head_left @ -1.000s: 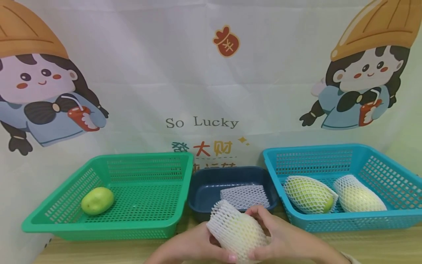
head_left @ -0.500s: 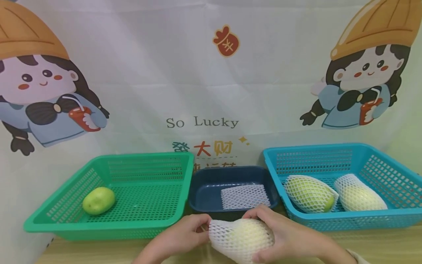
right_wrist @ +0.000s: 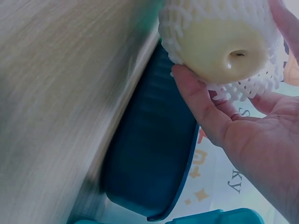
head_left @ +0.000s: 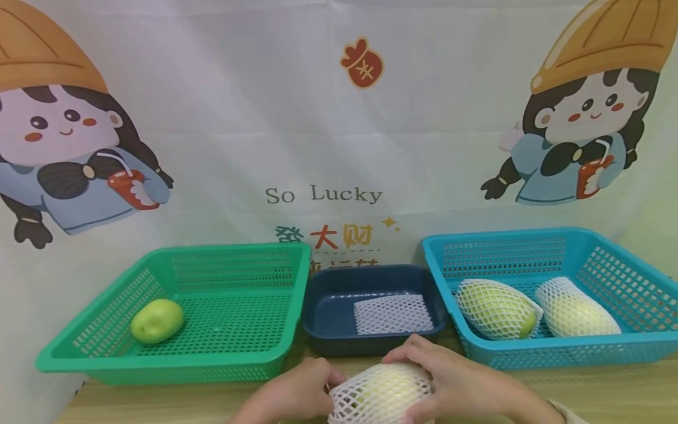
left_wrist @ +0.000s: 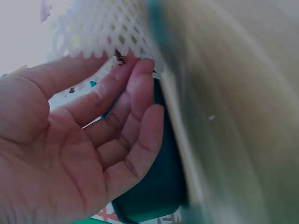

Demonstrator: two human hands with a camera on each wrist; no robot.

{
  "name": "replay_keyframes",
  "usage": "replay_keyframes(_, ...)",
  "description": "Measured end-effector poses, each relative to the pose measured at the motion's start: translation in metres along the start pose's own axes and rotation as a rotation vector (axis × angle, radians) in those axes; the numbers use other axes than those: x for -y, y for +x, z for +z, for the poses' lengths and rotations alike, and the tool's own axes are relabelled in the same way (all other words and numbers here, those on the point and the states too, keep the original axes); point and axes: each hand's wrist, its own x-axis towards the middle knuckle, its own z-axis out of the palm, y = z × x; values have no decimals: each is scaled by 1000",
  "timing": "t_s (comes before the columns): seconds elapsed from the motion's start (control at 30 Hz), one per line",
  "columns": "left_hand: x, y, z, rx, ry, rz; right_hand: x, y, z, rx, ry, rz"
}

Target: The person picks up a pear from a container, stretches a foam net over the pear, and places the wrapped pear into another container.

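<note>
A pale yellow fruit (head_left: 398, 388) sits low in front of me inside a white foam net sleeve (left_wrist: 100, 28). My right hand (head_left: 450, 380) grips it from the right, thumb below and fingers over the top. In the right wrist view, the fruit's bare end with a stem dimple (right_wrist: 238, 54) shows through the sleeve's opening. At the sleeve's left end, my left hand (head_left: 303, 388) pinches the net's edge between thumb and fingertips, its other fingers loosely curled in the left wrist view. Inside the net's left end a gap shows.
To the left, a green basket (head_left: 185, 357) holds one green fruit (head_left: 157, 321). A dark blue tray (head_left: 328, 294) behind my hands has a flat foam net (head_left: 393, 315) in it. A blue basket (head_left: 572, 347) at right holds two netted fruits (head_left: 495, 309).
The netted fruit has turned from slanting upright to lying sideways and moved lower. My left hand has shifted from cupping its side to the net's left edge; the right hand keeps its hold.
</note>
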Motion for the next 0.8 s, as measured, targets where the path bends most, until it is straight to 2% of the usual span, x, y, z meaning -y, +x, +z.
replay_keyframes(0.1,3,2,4,-35,76,16,-2,1,1,21,24,25)
replay_keyframes(0.23,5,2,6,-48,104,10,-7,3,4,58,28,-19)
replay_keyframes(0.5,9,4,5,-27,78,-6,-11,4,8,174,137,25)
replay_keyframes(0.7,11,5,6,-29,74,-1,-13,3,8,160,120,-13)
replay_keyframes(0.8,10,4,6,-44,65,3,-13,2,6,137,76,-60)
